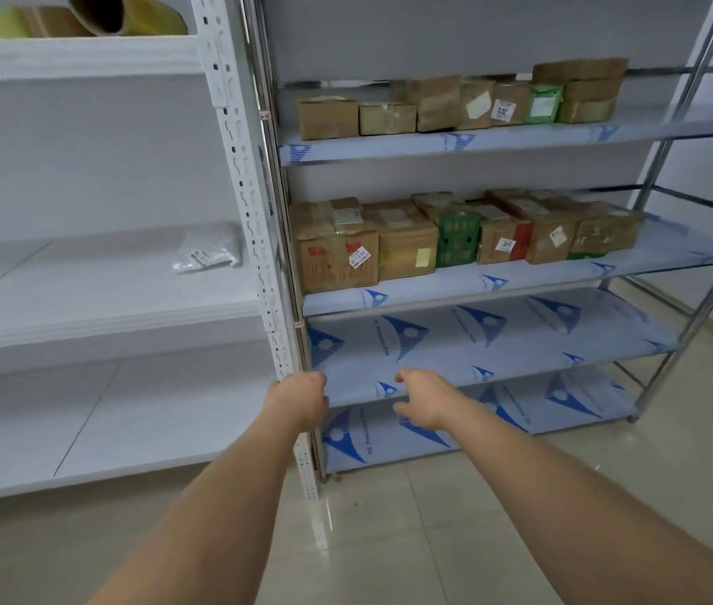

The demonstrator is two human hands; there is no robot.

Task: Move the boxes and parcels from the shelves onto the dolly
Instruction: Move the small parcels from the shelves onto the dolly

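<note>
Metal shelves (494,355) over tiled floor (455,539); cardboard boxes (455,242) above both grips. Left grip (300,401) and right grip (422,397) loosely curled, holding nothing.

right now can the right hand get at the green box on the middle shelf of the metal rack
Probably yes. The right hand is empty and held out below that shelf, and the green box stands at the open shelf front with nothing before it; it would have to rise first.
</note>
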